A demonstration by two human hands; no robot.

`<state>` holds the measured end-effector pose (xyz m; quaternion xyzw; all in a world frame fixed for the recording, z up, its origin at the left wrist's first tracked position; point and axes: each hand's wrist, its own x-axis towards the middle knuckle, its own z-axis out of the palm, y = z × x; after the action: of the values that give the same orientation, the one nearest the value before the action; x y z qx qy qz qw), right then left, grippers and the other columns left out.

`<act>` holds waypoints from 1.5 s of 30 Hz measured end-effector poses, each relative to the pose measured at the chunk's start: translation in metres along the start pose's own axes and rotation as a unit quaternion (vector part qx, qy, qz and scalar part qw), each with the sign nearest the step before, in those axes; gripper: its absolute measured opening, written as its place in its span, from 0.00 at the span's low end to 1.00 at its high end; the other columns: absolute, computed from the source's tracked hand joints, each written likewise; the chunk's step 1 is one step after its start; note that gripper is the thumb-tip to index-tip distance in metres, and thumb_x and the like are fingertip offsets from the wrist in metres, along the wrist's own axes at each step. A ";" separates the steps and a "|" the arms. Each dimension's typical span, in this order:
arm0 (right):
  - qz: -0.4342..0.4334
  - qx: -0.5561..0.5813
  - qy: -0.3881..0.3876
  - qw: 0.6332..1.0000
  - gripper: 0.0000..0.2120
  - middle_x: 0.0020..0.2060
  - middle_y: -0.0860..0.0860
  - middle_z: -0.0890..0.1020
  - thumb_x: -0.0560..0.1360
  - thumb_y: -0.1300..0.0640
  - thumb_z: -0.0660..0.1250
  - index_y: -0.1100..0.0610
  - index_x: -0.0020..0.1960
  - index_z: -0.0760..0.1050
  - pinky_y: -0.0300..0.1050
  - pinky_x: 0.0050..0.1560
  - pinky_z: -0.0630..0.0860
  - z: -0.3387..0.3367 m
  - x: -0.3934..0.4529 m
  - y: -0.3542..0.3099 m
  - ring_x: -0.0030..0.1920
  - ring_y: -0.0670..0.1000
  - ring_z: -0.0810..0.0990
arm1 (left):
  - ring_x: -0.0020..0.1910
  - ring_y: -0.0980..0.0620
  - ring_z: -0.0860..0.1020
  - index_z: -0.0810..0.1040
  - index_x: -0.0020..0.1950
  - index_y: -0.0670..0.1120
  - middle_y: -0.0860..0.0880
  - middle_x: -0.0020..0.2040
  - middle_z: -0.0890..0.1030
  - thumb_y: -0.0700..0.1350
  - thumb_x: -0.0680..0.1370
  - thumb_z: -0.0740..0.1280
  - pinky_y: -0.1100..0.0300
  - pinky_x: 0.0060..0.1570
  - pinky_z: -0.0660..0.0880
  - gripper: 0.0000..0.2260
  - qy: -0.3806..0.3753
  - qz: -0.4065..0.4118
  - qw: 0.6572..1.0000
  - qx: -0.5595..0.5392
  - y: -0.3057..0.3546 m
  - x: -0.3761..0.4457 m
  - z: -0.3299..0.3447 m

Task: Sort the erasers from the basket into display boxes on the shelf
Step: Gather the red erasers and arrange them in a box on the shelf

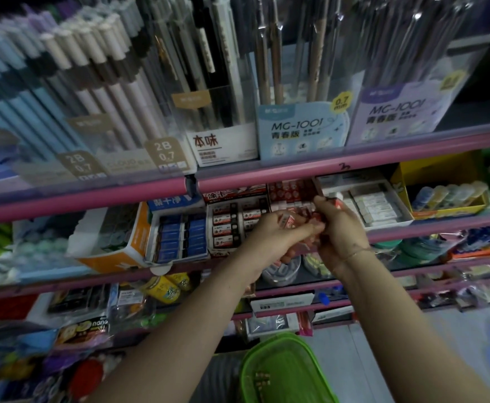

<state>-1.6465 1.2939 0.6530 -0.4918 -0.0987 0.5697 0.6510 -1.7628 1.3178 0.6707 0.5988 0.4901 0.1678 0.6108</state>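
My left hand [278, 231] and right hand [339, 225] both pinch small red-sleeved erasers [289, 221] before the red display box [291, 191] on the shelf; judged light, stiff and slick-wrapped, best gripped across their long sides.

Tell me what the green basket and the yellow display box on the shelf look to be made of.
Green basket: looks like moulded plastic, bright and slightly glossy, with a fine mesh pattern in its walls and a thicker smooth rim. Yellow display box: looks like printed card, matte, with flat folded panels and sharp creased corners; the blur leaves the finish open.
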 end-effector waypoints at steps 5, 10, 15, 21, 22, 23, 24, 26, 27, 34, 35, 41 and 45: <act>0.007 0.027 0.023 0.999 0.06 0.34 0.57 0.79 0.77 0.61 0.62 0.62 0.52 0.73 0.47 0.37 0.78 -0.006 -0.009 0.001 0.33 0.55 0.79 | 0.25 0.57 0.72 0.80 0.49 0.44 0.42 0.37 0.79 0.46 0.75 0.70 0.65 0.26 0.69 0.07 0.027 -0.004 0.999 -0.032 -0.004 -0.008 -0.004; -0.057 -0.137 0.014 0.989 0.04 0.29 0.55 0.76 0.76 0.62 0.64 0.62 0.45 0.75 0.35 0.19 0.62 -0.024 -0.015 -0.018 0.23 0.47 0.69 | 0.26 0.57 0.72 0.81 0.47 0.48 0.45 0.36 0.80 0.46 0.73 0.73 0.64 0.26 0.69 0.05 0.016 0.030 0.998 -0.044 -0.004 -0.014 -0.021; -0.003 -0.216 -0.137 0.967 0.06 0.26 0.56 0.78 0.71 0.64 0.70 0.61 0.36 0.76 0.35 0.18 0.62 -0.028 -0.024 -0.031 0.20 0.46 0.69 | 0.24 0.59 0.72 0.81 0.44 0.53 0.54 0.25 0.75 0.45 0.69 0.77 0.68 0.24 0.68 0.08 0.013 0.046 0.998 0.031 -0.001 -0.011 -0.026; -0.026 -0.332 -0.120 0.935 0.09 0.20 0.48 0.75 0.67 0.67 0.73 0.60 0.32 0.76 0.33 0.18 0.62 -0.035 -0.025 -0.040 0.17 0.45 0.66 | 0.24 0.62 0.73 0.80 0.41 0.53 0.58 0.28 0.79 0.43 0.68 0.77 0.69 0.23 0.67 0.08 0.016 0.080 0.995 0.061 0.002 0.004 -0.027; -0.060 -0.364 -0.089 0.925 0.09 0.19 0.47 0.74 0.67 0.66 0.74 0.59 0.32 0.75 0.34 0.18 0.62 -0.036 -0.024 -0.041 0.17 0.45 0.66 | 0.27 0.60 0.75 0.80 0.43 0.53 0.57 0.33 0.81 0.43 0.69 0.77 0.68 0.25 0.70 0.09 0.031 0.084 0.993 0.072 0.001 0.009 -0.026; -0.100 -0.391 -0.050 0.914 0.10 0.19 0.47 0.75 0.67 0.64 0.74 0.59 0.31 0.76 0.34 0.19 0.63 -0.038 -0.022 -0.040 0.17 0.44 0.66 | 0.31 0.58 0.77 0.80 0.45 0.53 0.55 0.39 0.82 0.43 0.70 0.76 0.66 0.29 0.73 0.09 0.050 0.090 0.989 0.104 0.000 0.015 -0.025; -0.141 -0.413 -0.007 0.900 0.10 0.19 0.47 0.75 0.67 0.62 0.74 0.58 0.31 0.76 0.34 0.20 0.64 -0.038 -0.018 -0.039 0.18 0.44 0.67 | 0.35 0.55 0.79 0.80 0.47 0.53 0.53 0.45 0.82 0.44 0.71 0.75 0.63 0.34 0.75 0.08 0.069 0.100 0.979 0.162 -0.002 0.020 -0.024; -0.218 -0.460 0.077 0.857 0.09 0.23 0.47 0.77 0.68 0.59 0.74 0.57 0.32 0.76 0.36 0.25 0.65 -0.039 -0.010 -0.033 0.24 0.45 0.72 | 0.47 0.51 0.80 0.79 0.53 0.53 0.51 0.54 0.81 0.48 0.74 0.72 0.59 0.48 0.76 0.08 0.062 0.124 0.944 0.300 -0.004 0.028 -0.022; -0.243 -0.484 0.112 0.833 0.08 0.26 0.48 0.78 0.68 0.58 0.73 0.57 0.33 0.76 0.38 0.27 0.64 -0.038 -0.006 -0.028 0.27 0.47 0.73 | 0.55 0.50 0.78 0.79 0.56 0.53 0.51 0.60 0.79 0.51 0.75 0.70 0.57 0.54 0.75 0.11 0.033 0.135 0.923 0.359 -0.005 0.032 -0.021; -0.308 -0.606 0.127 0.723 0.05 0.41 0.57 0.82 0.71 0.57 0.71 0.58 0.44 0.79 0.42 0.38 0.67 -0.030 0.019 0.006 0.43 0.60 0.79 | 0.59 0.47 0.76 0.76 0.63 0.50 0.51 0.64 0.76 0.58 0.77 0.63 0.52 0.56 0.75 0.18 -0.040 0.162 0.821 0.546 -0.006 0.042 -0.020; -0.323 -0.603 0.139 0.716 0.05 0.41 0.58 0.81 0.71 0.57 0.71 0.58 0.43 0.78 0.43 0.38 0.67 -0.030 0.019 0.006 0.42 0.61 0.78 | 0.60 0.47 0.76 0.76 0.63 0.51 0.51 0.65 0.75 0.57 0.77 0.63 0.52 0.57 0.75 0.18 -0.043 0.166 0.819 0.548 -0.006 0.041 -0.021; -0.365 -0.642 0.145 0.658 0.07 0.39 0.60 0.75 0.69 0.61 0.73 0.63 0.39 0.76 0.44 0.35 0.66 -0.040 0.018 -0.001 0.35 0.63 0.76 | 0.63 0.48 0.74 0.74 0.66 0.52 0.54 0.69 0.70 0.55 0.79 0.63 0.53 0.57 0.74 0.17 -0.038 0.199 0.825 0.527 -0.003 0.040 -0.020; -0.322 -0.646 0.134 0.679 0.09 0.38 0.56 0.71 0.70 0.58 0.73 0.64 0.40 0.78 0.42 0.36 0.65 -0.042 0.020 0.003 0.36 0.63 0.76 | 0.62 0.48 0.74 0.69 0.70 0.57 0.58 0.73 0.63 0.56 0.79 0.61 0.57 0.51 0.74 0.19 -0.052 0.211 0.804 0.553 -0.001 0.043 -0.017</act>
<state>-1.6130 1.2883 0.6213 -0.7991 -0.5059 0.0473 0.3213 -1.7569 1.3612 0.6558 0.9316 0.3289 -0.0387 0.1499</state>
